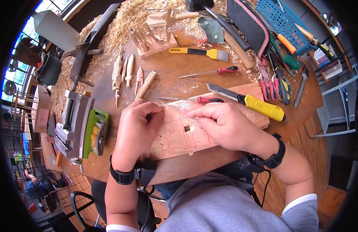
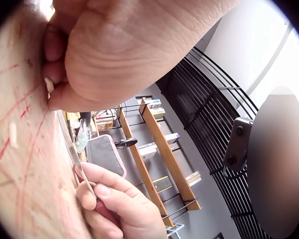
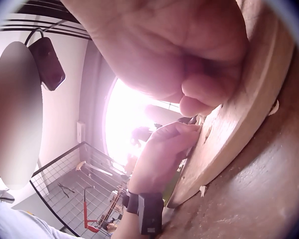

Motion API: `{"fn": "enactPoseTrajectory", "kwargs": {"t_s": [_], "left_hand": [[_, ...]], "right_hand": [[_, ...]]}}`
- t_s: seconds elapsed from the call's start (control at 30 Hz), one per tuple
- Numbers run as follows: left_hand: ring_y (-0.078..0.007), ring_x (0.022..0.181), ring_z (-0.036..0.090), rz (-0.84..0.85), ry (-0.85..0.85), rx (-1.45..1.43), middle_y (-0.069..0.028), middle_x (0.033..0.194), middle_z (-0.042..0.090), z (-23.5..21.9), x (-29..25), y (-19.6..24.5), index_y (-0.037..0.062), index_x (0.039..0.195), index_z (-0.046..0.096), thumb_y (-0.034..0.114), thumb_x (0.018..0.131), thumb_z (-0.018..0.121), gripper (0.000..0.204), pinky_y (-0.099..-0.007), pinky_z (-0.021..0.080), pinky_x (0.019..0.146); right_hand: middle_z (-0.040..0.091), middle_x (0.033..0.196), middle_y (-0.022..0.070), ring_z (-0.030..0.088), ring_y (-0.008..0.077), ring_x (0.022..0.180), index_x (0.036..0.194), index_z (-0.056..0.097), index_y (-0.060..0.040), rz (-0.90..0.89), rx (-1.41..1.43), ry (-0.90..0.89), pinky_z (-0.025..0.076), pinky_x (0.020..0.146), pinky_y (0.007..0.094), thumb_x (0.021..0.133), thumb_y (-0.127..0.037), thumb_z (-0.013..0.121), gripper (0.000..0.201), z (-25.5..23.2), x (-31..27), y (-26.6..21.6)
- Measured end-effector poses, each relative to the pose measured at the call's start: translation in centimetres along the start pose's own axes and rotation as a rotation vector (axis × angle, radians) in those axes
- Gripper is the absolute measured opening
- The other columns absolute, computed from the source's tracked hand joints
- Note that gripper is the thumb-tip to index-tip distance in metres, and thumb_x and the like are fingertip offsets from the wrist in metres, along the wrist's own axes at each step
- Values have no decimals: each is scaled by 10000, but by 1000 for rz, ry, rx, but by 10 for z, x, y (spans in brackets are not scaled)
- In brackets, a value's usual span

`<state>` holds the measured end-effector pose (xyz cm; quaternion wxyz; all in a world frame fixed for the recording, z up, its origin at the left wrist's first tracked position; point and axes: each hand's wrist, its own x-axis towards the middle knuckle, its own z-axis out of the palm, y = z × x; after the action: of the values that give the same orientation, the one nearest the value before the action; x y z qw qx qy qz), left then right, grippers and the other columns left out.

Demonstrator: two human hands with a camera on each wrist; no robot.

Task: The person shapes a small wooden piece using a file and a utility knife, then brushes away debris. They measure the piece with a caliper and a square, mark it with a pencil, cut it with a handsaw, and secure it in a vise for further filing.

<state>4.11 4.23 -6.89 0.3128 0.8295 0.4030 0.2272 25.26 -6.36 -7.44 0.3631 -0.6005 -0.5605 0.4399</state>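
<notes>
The left hand (image 1: 136, 125) (image 2: 124, 50) (image 3: 159, 157) is at the left part of the pale wooden board (image 1: 169, 145), its fingertips pinching a small light wood piece (image 2: 50, 85). The board has red pencil-like lines and a square hole (image 1: 187, 128). Over the board's middle, the right hand (image 1: 233, 127) (image 2: 122, 204) (image 3: 174, 45) has fingers curled round a thin metal tool (image 2: 88, 183), with red showing between them in the left wrist view. Just behind the hands lies a slim file with a red and black handle (image 1: 210, 100). The palm hides the right fingers' grip in the right wrist view.
A yellow cutter (image 1: 264, 108) lies on the board's right end. A vise (image 1: 76, 123) stands at the left. Behind are carved wood pieces (image 1: 129, 69), a brush (image 1: 202, 52), another file (image 1: 227, 70), wood shavings (image 1: 109, 31), and several tools around a blue basket (image 1: 283, 23).
</notes>
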Motion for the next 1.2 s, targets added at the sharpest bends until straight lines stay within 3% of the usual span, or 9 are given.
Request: {"fn": "enactPoseTrajectory", "kwargs": {"t_s": [0.13, 0.2, 0.37, 0.5, 0.67, 0.9, 1.0, 1.13, 1.2], "left_hand": [[-138, 661, 588, 1, -4, 15, -95, 775, 630, -1, 1, 1, -48, 893, 698, 8, 810, 713, 102, -271, 458, 605], [-282, 685, 622, -36, 2, -32, -151, 771, 622, 0, 1, 5, -3, 876, 718, 9, 797, 701, 82, -351, 486, 635], [-297, 688, 619, 5, 10, 5, -156, 770, 616, 1, 0, 4, -4, 873, 714, 5, 801, 693, 76, -362, 488, 637], [-307, 691, 618, 33, 11, 16, -160, 771, 613, 0, 1, 5, -1, 874, 712, 3, 802, 688, 76, -368, 488, 638], [-315, 698, 615, 37, 26, 20, -161, 769, 606, 1, 1, 4, -1, 870, 708, -1, 801, 686, 72, -367, 485, 638], [-315, 693, 607, 43, -1, 34, -160, 766, 599, -1, 1, 5, -5, 861, 698, -10, 800, 680, 64, -372, 481, 634], [-316, 696, 607, 50, 12, 13, -159, 770, 601, 1, 1, 5, -7, 858, 696, -11, 798, 679, 63, -372, 480, 635], [-318, 697, 610, 12, -1, -11, -161, 772, 602, 0, 2, 6, -10, 857, 694, -13, 795, 681, 63, -371, 480, 636], [-319, 690, 612, 69, 5, 17, -161, 774, 603, -1, 2, 3, -13, 860, 696, -15, 793, 684, 69, -375, 482, 633]], "right_hand": [[701, 927, 145, 625, 210, 1020, 1106, 706, 9, -125, -31, -2, 448, 996, 344, 921, -30, 562, 237, 1, 5, -1], [697, 881, 139, 634, 194, 956, 1105, 704, 13, -107, -42, -25, 471, 951, 337, 922, -32, 561, 237, 2, 8, -7], [671, 791, 104, 615, 140, 779, 1118, 690, 42, -62, -27, -34, 484, 685, 297, 927, -36, 549, 250, 2, 6, -12], [661, 777, 77, 592, 129, 731, 1137, 685, 47, -131, 4, 0, 485, 676, 293, 930, -42, 547, 265, 9, 15, -1], [660, 795, 66, 587, 111, 762, 1132, 689, 42, 171, 140, -92, 489, 686, 280, 927, -44, 546, 265, -2, 2, -17], [648, 736, 45, 573, 101, 678, 1140, 686, 45, -36, 56, -27, 484, 630, 280, 915, -49, 554, 277, 3, 10, -11], [653, 742, 50, 574, 98, 678, 1136, 684, 48, 157, 141, -85, 476, 620, 279, 912, -54, 552, 279, -1, 5, -17], [653, 734, 42, 570, 95, 659, 1143, 688, 40, -84, 51, -1, 472, 605, 272, 902, -44, 555, 288, 6, 14, -9], [655, 758, 55, 570, 93, 679, 1151, 688, 36, 182, 141, -109, 475, 615, 276, 905, -42, 548, 293, -6, 0, -19]]}}
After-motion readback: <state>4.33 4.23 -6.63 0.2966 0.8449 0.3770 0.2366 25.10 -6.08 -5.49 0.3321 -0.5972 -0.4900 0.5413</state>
